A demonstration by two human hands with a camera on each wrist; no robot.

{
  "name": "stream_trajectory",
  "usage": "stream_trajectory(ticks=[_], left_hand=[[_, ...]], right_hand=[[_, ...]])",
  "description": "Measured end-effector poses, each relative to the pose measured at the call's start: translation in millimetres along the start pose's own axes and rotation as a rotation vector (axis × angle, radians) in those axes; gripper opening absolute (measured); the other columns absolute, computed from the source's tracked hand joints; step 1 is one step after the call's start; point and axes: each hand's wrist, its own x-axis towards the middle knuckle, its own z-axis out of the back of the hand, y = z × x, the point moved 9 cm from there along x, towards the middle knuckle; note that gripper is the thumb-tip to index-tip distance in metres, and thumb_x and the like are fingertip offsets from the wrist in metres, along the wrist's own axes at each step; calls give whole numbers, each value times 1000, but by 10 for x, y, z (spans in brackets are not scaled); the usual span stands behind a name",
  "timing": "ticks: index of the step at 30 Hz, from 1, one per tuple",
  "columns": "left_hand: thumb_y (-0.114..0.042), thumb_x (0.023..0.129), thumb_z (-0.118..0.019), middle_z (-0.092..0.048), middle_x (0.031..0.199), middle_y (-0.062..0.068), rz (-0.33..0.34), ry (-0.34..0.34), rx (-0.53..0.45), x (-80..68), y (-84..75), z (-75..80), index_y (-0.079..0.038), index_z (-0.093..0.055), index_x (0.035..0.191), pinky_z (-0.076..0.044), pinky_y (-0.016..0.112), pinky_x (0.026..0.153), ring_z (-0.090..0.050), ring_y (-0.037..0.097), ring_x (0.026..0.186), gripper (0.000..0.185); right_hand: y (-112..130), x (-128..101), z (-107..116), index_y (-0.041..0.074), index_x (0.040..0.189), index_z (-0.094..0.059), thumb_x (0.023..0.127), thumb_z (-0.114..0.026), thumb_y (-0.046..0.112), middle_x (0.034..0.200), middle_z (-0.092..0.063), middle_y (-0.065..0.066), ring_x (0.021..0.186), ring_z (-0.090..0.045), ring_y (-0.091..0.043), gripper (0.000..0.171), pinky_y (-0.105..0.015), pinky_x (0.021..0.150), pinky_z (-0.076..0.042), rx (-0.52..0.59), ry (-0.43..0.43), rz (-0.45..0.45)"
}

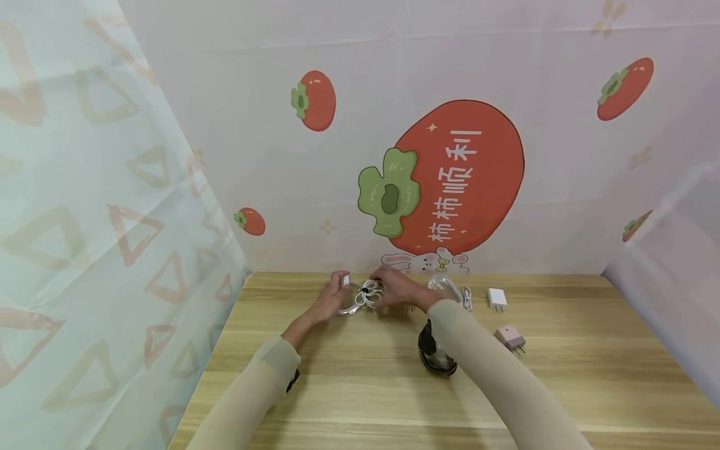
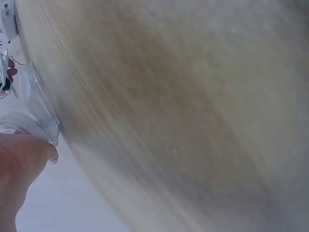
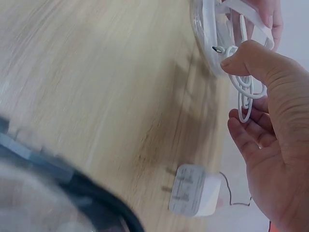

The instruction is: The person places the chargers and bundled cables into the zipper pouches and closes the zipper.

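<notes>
At the far middle of the wooden table (image 1: 360, 387) both hands meet over a coiled white cable (image 1: 368, 292). My right hand (image 1: 396, 287) pinches the coil (image 3: 245, 94) between thumb and fingers. My left hand (image 1: 329, 300) grips a clear plastic pouch (image 1: 349, 307) with a small white piece at its top, right beside the coil. In the right wrist view the pouch (image 3: 203, 34) is at the top and a white plug adapter (image 3: 195, 195) lies on the table under the palm. The left wrist view shows only my left hand (image 2: 19, 174) and the pouch's edge (image 2: 41, 108).
To the right lie another clear bag (image 1: 444, 284), a white charger (image 1: 497, 299) and a pink charger (image 1: 510, 337). A patterned backdrop stands right behind the hands, and a curtain closes off the left side.
</notes>
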Motion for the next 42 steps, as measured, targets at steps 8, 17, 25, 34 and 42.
stream_trajectory(ticks=[8,17,25,34,42], left_hand=[[-19,114,-40,-45,157,33,16,-10,-17,-31,-28,16,-3,-35,153,-21,64,125,-38,51,148,43],[-15,112,-41,-49,147,34,9,-18,-52,-26,-44,13,-3,-38,151,-35,64,116,-46,49,138,40],[-16,113,-40,-48,149,32,22,-12,-74,-11,3,7,-5,-37,153,-33,64,118,-46,47,140,42],[-17,113,-38,-48,152,31,32,-14,-91,-9,39,9,-5,-35,154,-35,61,120,-46,46,143,43],[-18,113,-39,-49,153,30,42,-28,-104,-22,46,26,-8,-35,154,-34,59,121,-46,45,144,42]], right_hand=[[127,98,-46,-7,126,-69,73,-93,15,112,-68,-14,101,-63,-27,62,-37,89,-55,23,-1,28],[225,158,-90,-6,125,-70,76,-90,16,111,-68,-14,101,-63,-26,57,-35,89,-54,39,4,35],[203,207,-150,-4,125,-72,76,-90,17,109,-68,-8,96,-59,-17,57,-33,87,-54,25,14,18],[200,222,-185,-5,128,-71,79,-90,16,110,-67,-9,96,-58,-18,57,-36,90,-55,33,46,-30],[203,201,-192,-6,129,-70,79,-90,16,113,-69,-13,98,-62,-21,58,-38,91,-56,6,31,-33]])
